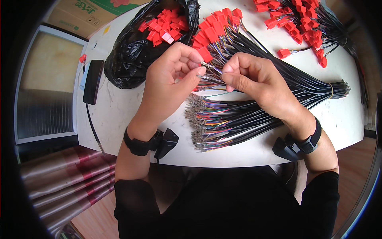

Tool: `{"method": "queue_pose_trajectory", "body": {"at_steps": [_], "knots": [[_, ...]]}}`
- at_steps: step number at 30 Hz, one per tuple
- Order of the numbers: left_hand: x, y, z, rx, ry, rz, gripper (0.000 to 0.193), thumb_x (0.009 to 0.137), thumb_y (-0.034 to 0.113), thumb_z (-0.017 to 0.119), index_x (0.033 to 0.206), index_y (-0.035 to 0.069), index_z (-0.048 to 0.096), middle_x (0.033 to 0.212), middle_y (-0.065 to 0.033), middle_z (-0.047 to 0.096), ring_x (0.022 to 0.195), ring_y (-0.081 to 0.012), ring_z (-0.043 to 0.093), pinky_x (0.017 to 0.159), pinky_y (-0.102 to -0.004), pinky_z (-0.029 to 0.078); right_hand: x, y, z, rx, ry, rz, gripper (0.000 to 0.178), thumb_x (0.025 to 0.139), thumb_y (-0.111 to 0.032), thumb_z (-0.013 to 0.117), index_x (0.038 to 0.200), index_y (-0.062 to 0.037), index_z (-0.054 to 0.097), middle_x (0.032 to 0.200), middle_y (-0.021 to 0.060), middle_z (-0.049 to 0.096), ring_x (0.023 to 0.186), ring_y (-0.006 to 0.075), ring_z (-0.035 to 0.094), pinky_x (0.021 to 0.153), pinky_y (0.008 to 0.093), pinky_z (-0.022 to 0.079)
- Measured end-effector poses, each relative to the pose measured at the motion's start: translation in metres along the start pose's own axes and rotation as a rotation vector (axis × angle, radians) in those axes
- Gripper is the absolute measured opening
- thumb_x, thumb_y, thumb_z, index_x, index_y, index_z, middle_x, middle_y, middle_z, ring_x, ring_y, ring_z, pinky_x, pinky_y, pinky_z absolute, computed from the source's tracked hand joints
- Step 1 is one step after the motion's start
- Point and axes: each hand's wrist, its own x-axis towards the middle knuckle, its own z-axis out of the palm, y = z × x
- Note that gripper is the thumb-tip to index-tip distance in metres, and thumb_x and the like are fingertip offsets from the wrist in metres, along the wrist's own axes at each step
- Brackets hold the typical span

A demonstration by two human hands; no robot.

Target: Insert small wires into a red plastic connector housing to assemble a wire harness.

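Both hands meet over the middle of the table, close to the wire ends. My left hand [177, 73] pinches a thin wire near its metal crimp terminal [206, 64]. Opposite it, my right hand [252, 77] has thumb and forefinger closed on the same wire's coloured strand. A second metal terminal [205, 77] shows just below the left thumb. Under the hands lies a bundle of black cables [246, 121], its coloured strands ending in bare terminals. Behind, more cables of the bundle end in red plastic connector housings [213, 30].
A black plastic bag [129, 59] at the back left holds loose red housings [165, 26]. Another bunch of cables with red housings [304, 24] lies at the back right. A phone [93, 81] with a cable rests at the table's left edge, near a cardboard box [81, 18].
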Motion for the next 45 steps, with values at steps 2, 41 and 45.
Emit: {"method": "queue_pose_trajectory", "body": {"at_steps": [2,41,45], "knots": [[0.001,0.005,-0.007,-0.044,0.063,-0.037,0.007,0.087,0.005,0.059,0.092,0.000,0.056,0.076,-0.0007,0.056,0.067,-0.0027,0.051,0.060,-0.0167,0.043,0.000,-0.001,0.002,0.016,0.028,-0.046,0.011,0.090,-0.009,0.057,0.088,0.0018,0.058,0.076,0.0015,0.060,0.072,0.0057,0.057,0.064,0.0220,0.044],[0.021,-0.026,-0.051,0.053,0.173,-0.039,0.012,0.084,0.010,0.066,0.089,0.001,0.060,0.076,-0.0008,0.060,0.068,-0.0052,0.054,0.061,-0.0197,0.044,-0.002,0.015,0.011,0.075,0.153,-0.056,0.006,0.088,-0.002,0.058,0.085,-0.0018,0.053,0.075,-0.0069,0.049,0.065,-0.0006,0.039,0.056,0.0168,0.032],[0.037,-0.052,-0.067,0.175,0.334,-0.056,0.022,0.084,0.013,0.066,0.098,-0.001,0.058,0.089,-0.0066,0.061,0.075,-0.0095,0.057,0.066,-0.0234,0.047,-0.002,0.017,0.010,0.101,0.152,-0.041,0.007,0.088,-0.003,0.059,0.084,-0.0021,0.054,0.073,-0.0074,0.049,0.064,-0.0007,0.038,0.055,0.0174,0.031]]}}
